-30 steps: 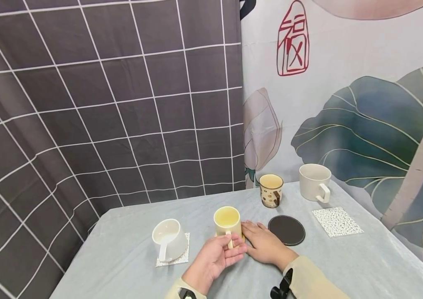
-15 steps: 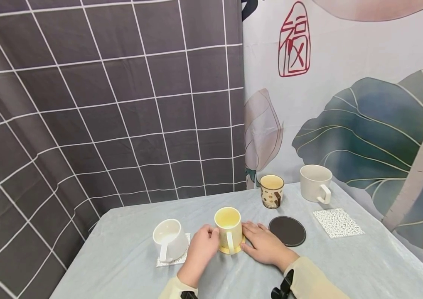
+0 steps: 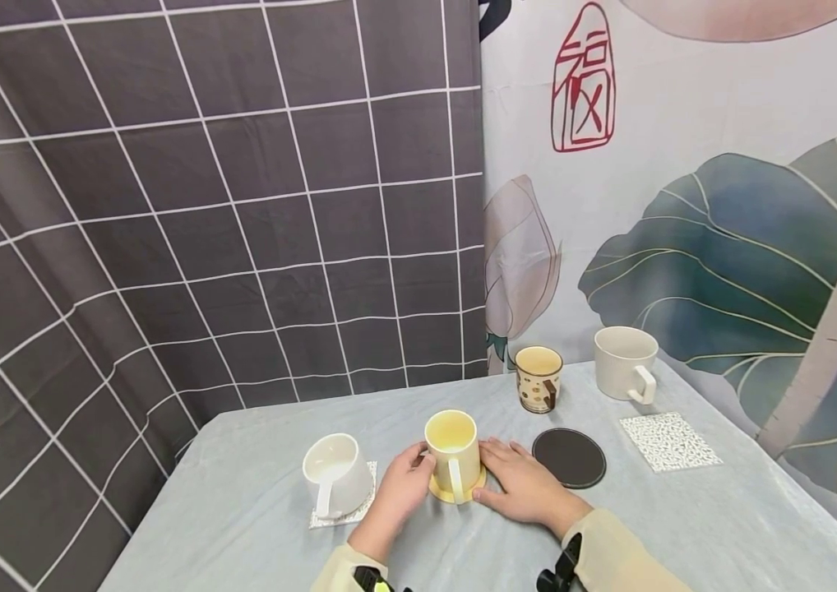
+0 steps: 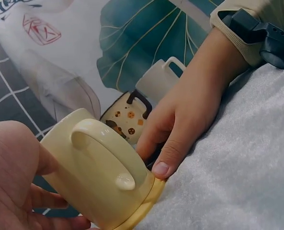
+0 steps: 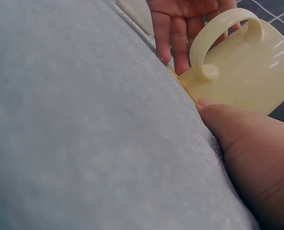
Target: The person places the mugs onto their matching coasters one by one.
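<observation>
A pale yellow mug [image 3: 465, 460] stands upright on a round yellow coaster [image 4: 149, 202], its handle facing me in the head view. My left hand [image 3: 402, 485] is at the mug's left side; the right wrist view shows its fingers [image 5: 179, 43] extended toward the coaster beyond the handle. Whether they touch the mug is hard to tell. To the right, my right hand [image 3: 525, 487] lies palm down on the cloth, with its thumb [image 4: 162, 167] touching the coaster's edge. Its other fingers stretch along the mug's right side.
A white mug [image 3: 348, 481] sits on a speckled square coaster [image 3: 359, 515] to the left. Right of my hands lie a round black coaster [image 3: 569, 458] and a speckled square coaster [image 3: 670, 441]. Behind them stand a spotted mug [image 3: 534, 393] and a large off-white mug [image 3: 618, 370].
My left hand has moved from in front of the mug's handle to its left side, with the fingers then lowering slightly around that side. My right hand stays nearly still.
</observation>
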